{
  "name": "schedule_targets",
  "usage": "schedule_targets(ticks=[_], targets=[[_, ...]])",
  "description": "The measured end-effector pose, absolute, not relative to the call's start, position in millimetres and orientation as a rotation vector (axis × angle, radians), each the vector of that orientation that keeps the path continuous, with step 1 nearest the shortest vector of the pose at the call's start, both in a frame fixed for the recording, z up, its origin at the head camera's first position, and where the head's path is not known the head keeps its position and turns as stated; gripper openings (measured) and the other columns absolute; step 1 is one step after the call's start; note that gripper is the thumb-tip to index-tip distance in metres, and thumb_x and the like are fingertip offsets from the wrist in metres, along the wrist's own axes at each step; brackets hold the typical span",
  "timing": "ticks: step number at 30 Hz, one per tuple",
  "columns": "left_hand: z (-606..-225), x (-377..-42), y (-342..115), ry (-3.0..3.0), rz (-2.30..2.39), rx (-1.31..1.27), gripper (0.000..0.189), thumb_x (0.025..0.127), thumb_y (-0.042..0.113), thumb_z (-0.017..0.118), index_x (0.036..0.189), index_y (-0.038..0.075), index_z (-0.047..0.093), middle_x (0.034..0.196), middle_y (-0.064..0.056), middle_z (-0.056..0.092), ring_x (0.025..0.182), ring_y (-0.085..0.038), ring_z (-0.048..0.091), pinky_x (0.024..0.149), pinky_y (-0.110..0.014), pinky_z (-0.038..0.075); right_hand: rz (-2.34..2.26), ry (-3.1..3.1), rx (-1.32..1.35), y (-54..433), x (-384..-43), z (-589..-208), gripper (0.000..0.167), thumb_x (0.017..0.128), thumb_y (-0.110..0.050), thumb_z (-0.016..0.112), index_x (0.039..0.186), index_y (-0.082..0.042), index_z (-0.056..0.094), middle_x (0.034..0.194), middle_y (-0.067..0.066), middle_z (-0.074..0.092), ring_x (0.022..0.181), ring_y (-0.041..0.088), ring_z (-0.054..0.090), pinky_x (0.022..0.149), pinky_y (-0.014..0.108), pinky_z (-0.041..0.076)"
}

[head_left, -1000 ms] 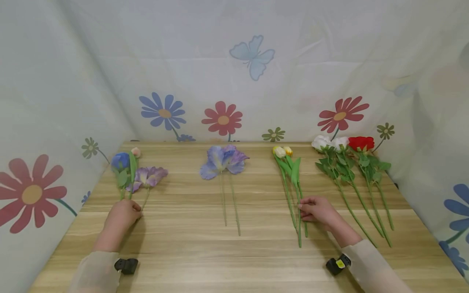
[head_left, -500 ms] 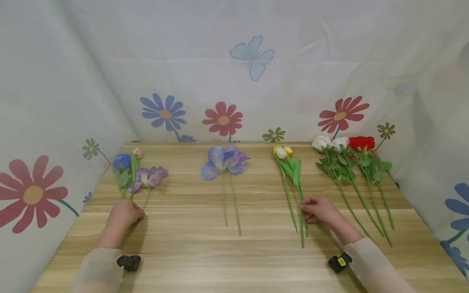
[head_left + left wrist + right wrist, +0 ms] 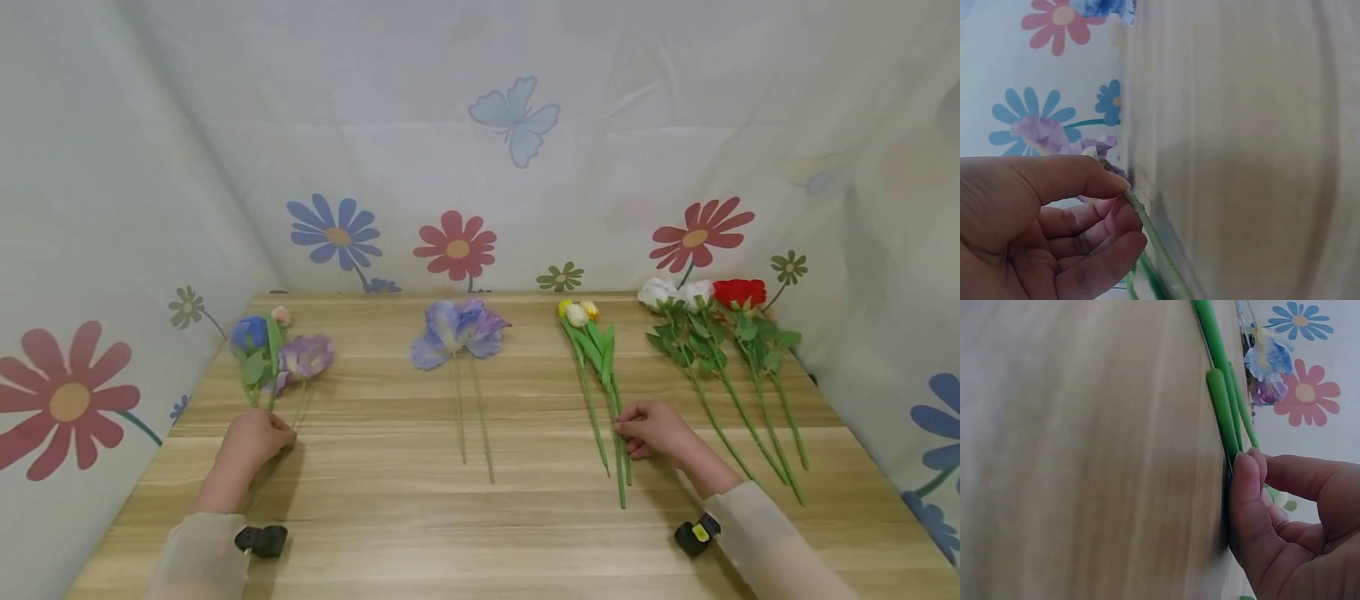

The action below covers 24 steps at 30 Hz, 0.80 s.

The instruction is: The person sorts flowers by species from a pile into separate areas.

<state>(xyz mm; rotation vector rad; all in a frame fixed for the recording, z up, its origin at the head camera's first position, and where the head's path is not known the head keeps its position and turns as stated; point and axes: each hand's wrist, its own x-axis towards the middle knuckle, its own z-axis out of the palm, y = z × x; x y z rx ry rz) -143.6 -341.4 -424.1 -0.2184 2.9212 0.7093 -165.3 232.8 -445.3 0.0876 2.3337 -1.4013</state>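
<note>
At the left of the head view, my left hand pinches the thin green stem of a purple ruffled flower between thumb and fingers. Beside it lie a blue rose and a small pink bloom, their lower stems hidden behind that hand. My right hand pinches a green tulip stem low down, with other tulip stems right alongside. The white and yellow tulip heads point to the back of the table. In the right wrist view, stem ends stick out past the fingertips.
Two blue-purple ruffled flowers lie mid-table, stems toward the front. At the right lie white roses and a red rose with long leafy stems. A flower-printed cloth encloses the wooden table at the back and sides.
The purple flower's head has turned and shifted a little left, closer to the blue rose. The tulip stem in my right hand has moved slightly right. Both hands stay nearly in place.
</note>
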Motion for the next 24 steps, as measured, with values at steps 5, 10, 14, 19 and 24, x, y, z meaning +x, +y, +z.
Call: schedule_targets(ticks=[5, 10, 14, 19, 24], targets=[[-417.1, -143.2, -340.1, 2.895, 0.756, -0.207, 0.02, 0.086, 0.012, 0.062, 0.082, -0.005, 0.073, 0.063, -0.001, 0.062, 0.063, -0.016, 0.053, 0.059, -0.029, 0.043, -1.391, 2.341, 0.094, 232.2, -164.6, -443.9, 0.017, 0.099, -0.006, 0.061, 0.106, 0.01, 0.059, 0.073, 0.002, 0.06, 0.063, 0.011, 0.06, 0.056, 0.024, 0.059], [-408.4, -143.8, -336.8, 2.871, 0.774, -0.19, 0.021, 0.091, 0.012, 0.059, 0.077, 0.001, 0.07, 0.06, 0.003, 0.059, 0.062, -0.015, 0.052, 0.061, -0.029, 0.042, -1.394, 2.341, 0.106, 233.9, -164.3, -441.4, 0.024, 0.1, -0.009, 0.057, 0.112, 0.012, 0.058, 0.079, 0.005, 0.062, 0.066, 0.012, 0.061, 0.059, 0.025, 0.06], [-402.4, -143.8, -331.0, 2.839, 0.811, -0.187, 0.022, 0.096, 0.016, 0.057, 0.079, 0.004, 0.067, 0.061, 0.003, 0.057, 0.063, -0.016, 0.049, 0.062, -0.03, 0.039, -1.414, 2.351, 0.077, 235.7, -164.1, -435.8, 0.029, 0.101, -0.013, 0.056, 0.117, 0.012, 0.056, 0.08, 0.005, 0.061, 0.068, 0.013, 0.062, 0.06, 0.026, 0.06], [-394.8, -145.3, -319.8, 2.836, 0.895, -0.144, 0.023, 0.097, 0.016, 0.058, 0.1, -0.004, 0.071, 0.072, -0.002, 0.07, 0.07, -0.012, 0.062, 0.065, -0.03, 0.05, -1.415, 2.38, -0.018, 231.5, -164.9, -423.6, 0.035, 0.104, -0.016, 0.054, 0.123, 0.013, 0.054, 0.082, 0.005, 0.061, 0.072, 0.013, 0.062, 0.065, 0.029, 0.061], [-389.2, -147.7, -302.2, 2.816, 1.046, -0.128, 0.025, 0.096, 0.012, 0.061, 0.107, -0.008, 0.07, 0.079, -0.005, 0.075, 0.071, -0.007, 0.067, 0.068, -0.027, 0.06, -1.431, 2.418, -0.09, 218.7, -165.7, -411.0, 0.038, 0.106, -0.017, 0.053, 0.128, 0.014, 0.053, 0.093, 0.014, 0.064, 0.08, 0.016, 0.064, 0.071, 0.031, 0.062]])
